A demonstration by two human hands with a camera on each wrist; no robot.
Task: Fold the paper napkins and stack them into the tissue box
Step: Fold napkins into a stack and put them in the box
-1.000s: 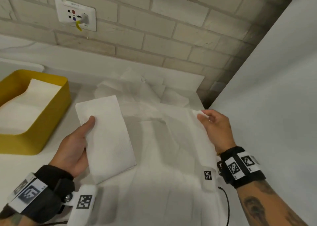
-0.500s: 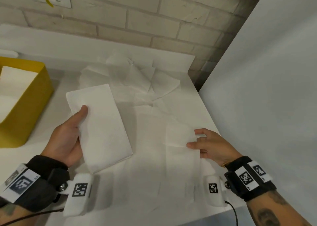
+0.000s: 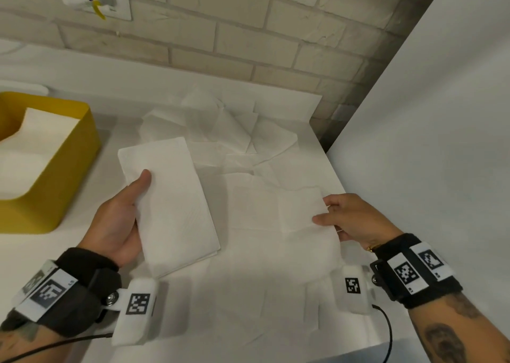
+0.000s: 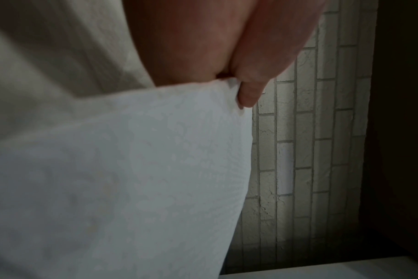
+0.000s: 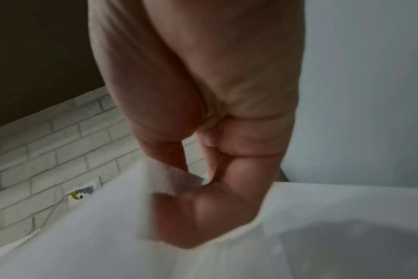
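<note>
Folding in progress on the bench (image 3: 248,307): yellow box (image 3: 69,169), left of the pile, already holds napkins. Left hand (image 3: 116,222) grips a folded napkin (image 3: 171,202) beside the box, thumb on top; right hand (image 3: 356,219) pinches a loose sheet (image 3: 300,213), farther right. Judged next: place the folded napkin in the box.

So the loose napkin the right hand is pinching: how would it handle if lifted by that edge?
The napkin looks thin and creased, so it would probably droop from the right hand. It is likely very light, so a quick move may make it flutter. A tight pinch might crumple or tear it.
</note>
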